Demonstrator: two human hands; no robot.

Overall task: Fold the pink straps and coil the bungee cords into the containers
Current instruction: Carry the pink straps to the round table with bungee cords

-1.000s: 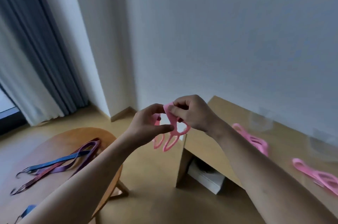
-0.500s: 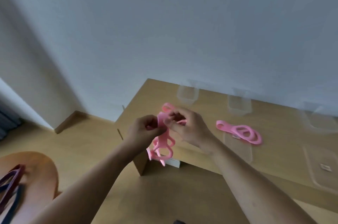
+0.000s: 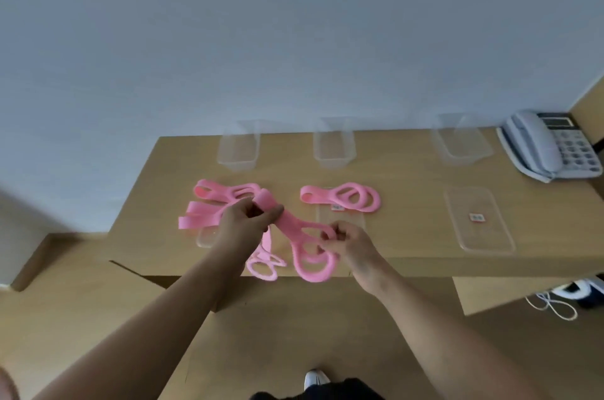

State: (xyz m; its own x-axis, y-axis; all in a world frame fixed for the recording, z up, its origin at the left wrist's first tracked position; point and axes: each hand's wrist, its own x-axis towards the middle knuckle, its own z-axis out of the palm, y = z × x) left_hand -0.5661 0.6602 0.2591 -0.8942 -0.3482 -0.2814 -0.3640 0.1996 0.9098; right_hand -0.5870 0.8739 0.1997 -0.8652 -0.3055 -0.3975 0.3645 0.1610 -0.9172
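Pink strap (image 3: 291, 225) pinched by left hand (image 3: 242, 224) and right hand (image 3: 350, 243) — above wooden desk (image 3: 408, 207), clear containers (image 3: 334, 148) along pale wall (image 3: 294, 40), telephone (image 3: 542, 148)

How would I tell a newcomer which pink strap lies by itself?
Find the wooden desk with the phone at its right end. In front of the middle clear tub lies one pink strap. Unlike the pile to its left and the strap gripped by the left hand and right hand, it lies alone.

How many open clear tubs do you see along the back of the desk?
3: left tub behind the loose straps, middle tub, right tub beside the phone. None seems hidden.
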